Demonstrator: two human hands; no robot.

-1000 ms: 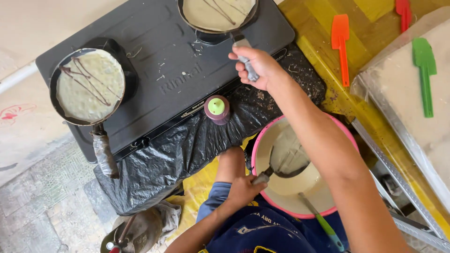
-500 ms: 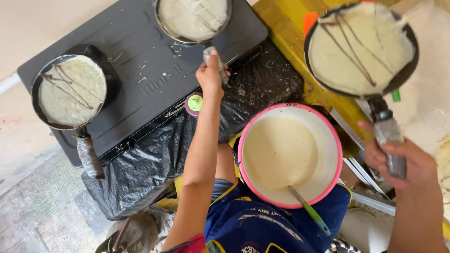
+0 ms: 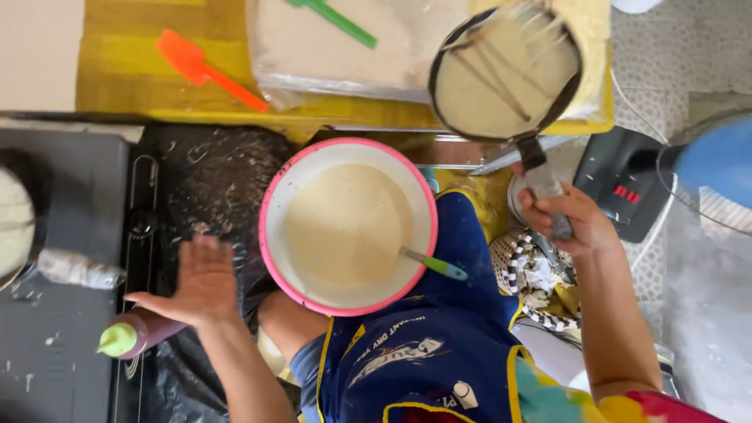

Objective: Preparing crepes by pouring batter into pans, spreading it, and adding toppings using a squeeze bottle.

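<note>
Now we see right hand (image 3: 565, 218) gripping handle of round black pan (image 3: 505, 72) with pale drizzled crepe, held over yellow bench (image 3: 117, 63) beside stacked crepes (image 3: 329, 43); crepe cooked, not yet tipped out. Left hand (image 3: 197, 282) open wide, empty, near brown squeeze bottle (image 3: 141, 333). Pink-rimmed batter bowl (image 3: 348, 227) on lap. Versus half-second earlier: pan further along over bench, left hand off bottle.

1. Setting: an informal floor-level cooking spot, likely a home or small food stall.
2. Evidence: a dark flat electric cooktop (image 3: 55, 313) on black plastic sheeting (image 3: 211, 180); a pink-rimmed round bowl of pale batter (image 3: 348, 225); a small black frying pan holding a thin crepe (image 3: 505, 72).
3. Utensils: orange (image 3: 205, 69) and green (image 3: 333, 19) silicone spatulas on a yellow cloth (image 3: 117, 63).
</note>
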